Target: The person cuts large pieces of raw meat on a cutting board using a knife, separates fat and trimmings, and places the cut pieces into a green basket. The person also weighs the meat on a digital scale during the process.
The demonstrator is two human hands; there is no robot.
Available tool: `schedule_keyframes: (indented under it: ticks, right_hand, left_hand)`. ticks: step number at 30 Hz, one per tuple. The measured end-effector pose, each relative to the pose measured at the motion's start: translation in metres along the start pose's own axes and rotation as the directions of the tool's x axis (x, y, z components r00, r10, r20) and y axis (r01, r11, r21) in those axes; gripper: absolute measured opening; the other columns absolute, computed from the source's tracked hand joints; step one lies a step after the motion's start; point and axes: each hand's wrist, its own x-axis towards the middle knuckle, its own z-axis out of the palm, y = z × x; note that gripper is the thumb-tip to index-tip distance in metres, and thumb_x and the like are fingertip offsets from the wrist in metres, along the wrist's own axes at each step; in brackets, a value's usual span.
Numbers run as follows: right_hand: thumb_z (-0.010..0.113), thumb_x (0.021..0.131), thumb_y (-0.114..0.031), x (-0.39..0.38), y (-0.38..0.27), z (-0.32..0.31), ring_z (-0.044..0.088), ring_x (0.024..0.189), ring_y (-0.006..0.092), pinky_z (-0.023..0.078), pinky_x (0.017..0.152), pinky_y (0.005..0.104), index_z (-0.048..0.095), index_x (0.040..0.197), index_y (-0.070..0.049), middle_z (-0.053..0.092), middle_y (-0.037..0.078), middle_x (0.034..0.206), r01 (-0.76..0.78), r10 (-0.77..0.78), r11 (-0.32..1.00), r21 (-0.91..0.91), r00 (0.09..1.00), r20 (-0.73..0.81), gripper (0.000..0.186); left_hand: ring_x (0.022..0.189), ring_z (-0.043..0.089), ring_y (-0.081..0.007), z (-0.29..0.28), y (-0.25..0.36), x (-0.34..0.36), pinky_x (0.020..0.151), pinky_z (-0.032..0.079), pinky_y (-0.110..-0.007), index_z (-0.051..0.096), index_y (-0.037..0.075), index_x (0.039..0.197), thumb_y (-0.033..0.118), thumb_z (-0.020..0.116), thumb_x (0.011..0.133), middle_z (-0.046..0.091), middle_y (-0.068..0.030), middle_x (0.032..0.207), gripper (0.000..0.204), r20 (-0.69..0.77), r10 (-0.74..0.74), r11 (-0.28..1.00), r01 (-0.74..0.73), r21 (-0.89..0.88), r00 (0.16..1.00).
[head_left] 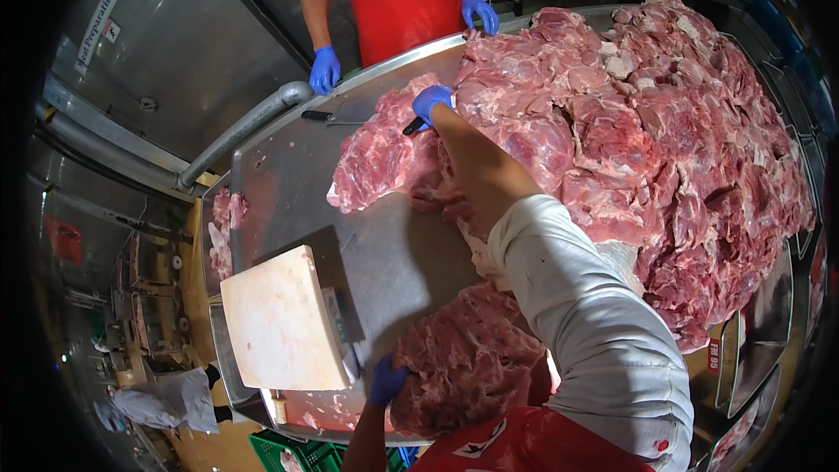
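My right hand point(430, 107), in a blue glove, reaches across the table and is closed round a black-handled knife point(413, 126); its blade is hidden from view. Under and beside that hand lies a broad slab of raw meat point(376, 153), at the left end of a large pile. Close to my body, my left hand point(384, 380), also blue-gloved, grips the left edge of a big piece of raw meat point(468, 358). Some of its fingers are hidden against the meat.
A thick white cutting board point(284, 322) sits at the near left. A second knife point(317, 115) lies near the far edge. The meat pile point(629, 149) covers the right side. Opposite, a co-worker's gloved hands point(325, 70) touch the table's rim. Green crates point(293, 452) stand below.
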Motion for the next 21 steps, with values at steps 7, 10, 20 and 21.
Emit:
schedule_keyframes:
  ticks: [7, 10, 20, 21]
  right_hand:
    - [0.059, 0.083, -0.016, -0.053, 0.028, -0.006, 0.07, 0.079, 0.0259, 0.054, 0.063, 0.0379, 0.073, 0.081, -0.005, 0.071, 0.016, 0.085, 0.036, -0.009, 0.592, 0.805, 0.999, -0.038, 0.017]
    - [0.051, 0.084, -0.011, -0.142, 0.019, -0.013, 0.062, 0.059, 0.0196, 0.049, 0.051, 0.0321, 0.066, 0.091, -0.003, 0.063, 0.013, 0.071, 0.012, -0.081, -0.148, 0.989, 0.996, -0.024, 0.018]
    - [0.045, 0.084, 0.008, -0.487, -0.024, 0.014, 0.052, 0.053, 0.013, 0.045, 0.048, 0.0273, 0.027, 0.152, -0.017, 0.055, 0.006, 0.08, -0.234, 0.079, -0.21, 0.949, 0.964, 0.255, 0.075]
    - [0.044, 0.086, 0.009, -0.506, -0.032, 0.004, 0.05, 0.054, 0.0121, 0.044, 0.049, 0.0261, 0.027, 0.152, -0.017, 0.054, 0.004, 0.08, -0.326, 0.08, -0.259, 0.909, 0.931, 0.357, 0.073]
  left_hand:
    - [0.103, 0.066, -0.0271, -0.003, 0.022, -0.002, 0.089, 0.049, -0.038, 0.063, 0.001, 0.117, 0.025, 0.073, 0.074, 0.069, -0.0171, 0.109, 0.05, 0.018, -0.082, 0.996, 0.082, -0.02, 0.996]
    - [0.103, 0.066, -0.0286, -0.001, 0.002, -0.009, 0.088, 0.05, -0.039, 0.064, 0.001, 0.116, 0.027, 0.073, 0.074, 0.069, -0.0181, 0.108, 0.05, -0.006, -0.082, 0.997, 0.082, -0.007, 0.997]
    - [0.097, 0.066, -0.0366, 0.004, -0.019, 0.004, 0.082, 0.05, -0.044, 0.066, 0.001, 0.106, 0.035, 0.072, 0.077, 0.069, -0.0217, 0.101, 0.045, -0.025, 0.025, 0.999, -0.024, 0.047, 0.999]
    - [0.094, 0.067, -0.0354, 0.005, -0.022, 0.005, 0.081, 0.05, -0.044, 0.067, 0.001, 0.105, 0.035, 0.072, 0.078, 0.069, -0.0211, 0.098, 0.044, -0.047, 0.069, 0.995, -0.065, 0.075, 0.997]
